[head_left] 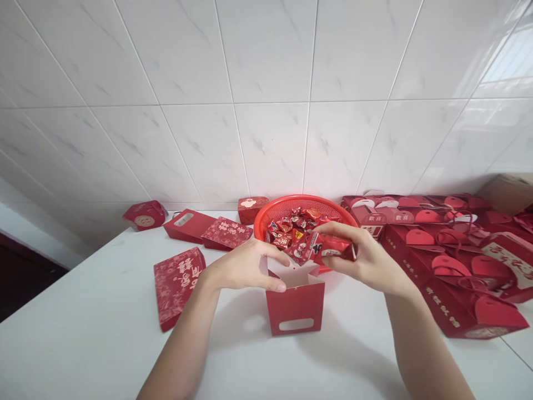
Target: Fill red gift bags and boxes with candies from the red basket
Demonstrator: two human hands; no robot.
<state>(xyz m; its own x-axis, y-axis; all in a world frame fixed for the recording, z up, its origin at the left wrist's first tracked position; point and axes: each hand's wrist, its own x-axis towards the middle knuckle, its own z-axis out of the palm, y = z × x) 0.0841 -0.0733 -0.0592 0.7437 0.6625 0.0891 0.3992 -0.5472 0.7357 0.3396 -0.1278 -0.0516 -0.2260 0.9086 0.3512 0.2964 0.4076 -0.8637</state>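
An open-topped red box [296, 308] with a white oval slot in its front stands on the white table, centre. My left hand [250, 266] holds the left edge of its opening, thumb outside and fingers over the rim. Above and just behind the opening, my right hand [358, 253] grips red wrapped candies [322, 247] between thumb and fingers. Behind both hands sits a round red basket [306, 201] with many red-wrapped candies [297, 222] in it. The candies in my right hand hide part of the basket.
Flat red boxes [179, 283] and a handled red box [189, 225] lie on the left of the table [104, 333]. A small box [145, 215] stands far left. Rows of red gift boxes [453, 300] fill the right. A tiled wall [270, 139] rises behind.
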